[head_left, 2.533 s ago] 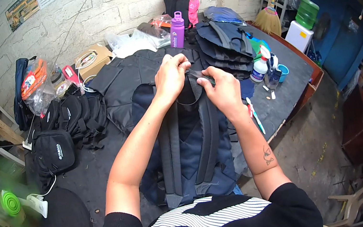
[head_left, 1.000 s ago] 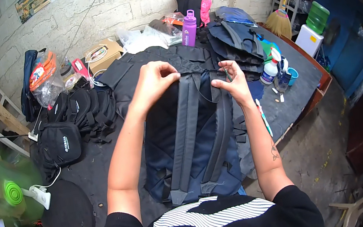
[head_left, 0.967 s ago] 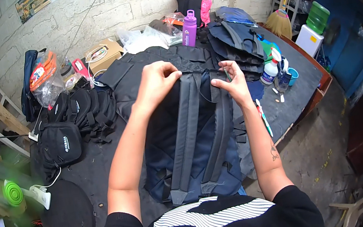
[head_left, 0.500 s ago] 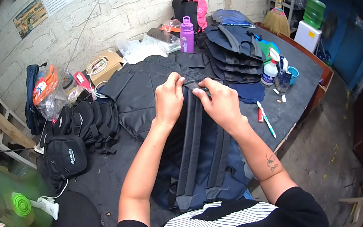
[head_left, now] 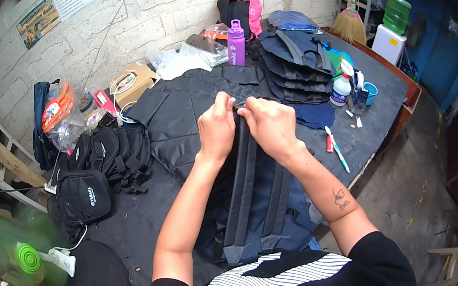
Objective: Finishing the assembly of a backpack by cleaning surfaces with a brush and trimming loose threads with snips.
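A dark navy-black backpack (head_left: 303,234) lies on the table in front of me, its two padded shoulder straps (head_left: 241,193) running down toward my body. At its upper end my left hand (head_left: 216,131) is closed, thumb and fingers pinching the dark fabric. Right beside it, my right hand (head_left: 272,129) grips the same part with its fingers curled under and its thumb against the left hand. The exact bit of fabric between the thumbs is mostly covered. Beyond the hands spreads more black fabric (head_left: 166,117), creased and loose.
Black pouches (head_left: 85,196) crowd the left, near a spinning green fan (head_left: 29,258) and a round black piece (head_left: 97,279). Stacked navy bags (head_left: 294,61), a purple bottle (head_left: 235,44), a spray bottle (head_left: 341,86) and a toothbrush (head_left: 338,151) sit toward the right and back.
My right hand has shifted slightly left and turned over, its fingers now curled under and its thumb meeting my left hand. The left hand has barely moved.
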A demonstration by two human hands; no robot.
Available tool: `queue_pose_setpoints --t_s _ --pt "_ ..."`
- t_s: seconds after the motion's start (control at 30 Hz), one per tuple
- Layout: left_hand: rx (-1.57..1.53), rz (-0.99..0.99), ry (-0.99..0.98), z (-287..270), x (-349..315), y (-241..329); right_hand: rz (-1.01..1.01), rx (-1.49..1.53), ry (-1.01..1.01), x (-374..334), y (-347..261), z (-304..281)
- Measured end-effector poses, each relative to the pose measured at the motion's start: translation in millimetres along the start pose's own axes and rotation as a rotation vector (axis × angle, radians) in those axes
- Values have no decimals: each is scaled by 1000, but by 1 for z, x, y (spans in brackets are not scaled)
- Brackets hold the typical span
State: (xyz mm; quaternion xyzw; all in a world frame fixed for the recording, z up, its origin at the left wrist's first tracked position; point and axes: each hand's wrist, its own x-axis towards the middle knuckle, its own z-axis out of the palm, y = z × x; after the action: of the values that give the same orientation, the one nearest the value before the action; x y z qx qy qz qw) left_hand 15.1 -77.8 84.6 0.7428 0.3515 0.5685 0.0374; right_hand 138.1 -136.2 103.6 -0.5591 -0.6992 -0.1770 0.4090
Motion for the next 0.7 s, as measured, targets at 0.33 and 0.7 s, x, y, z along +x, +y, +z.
queue_pose_setpoints --t_s 0.33,0.7 --pt "-580 -478 -139 -15 7 -21 277 746 -172 9 49 22" --pt "-176 -233 -92 -18 11 9 233 387 69 1 16 4"
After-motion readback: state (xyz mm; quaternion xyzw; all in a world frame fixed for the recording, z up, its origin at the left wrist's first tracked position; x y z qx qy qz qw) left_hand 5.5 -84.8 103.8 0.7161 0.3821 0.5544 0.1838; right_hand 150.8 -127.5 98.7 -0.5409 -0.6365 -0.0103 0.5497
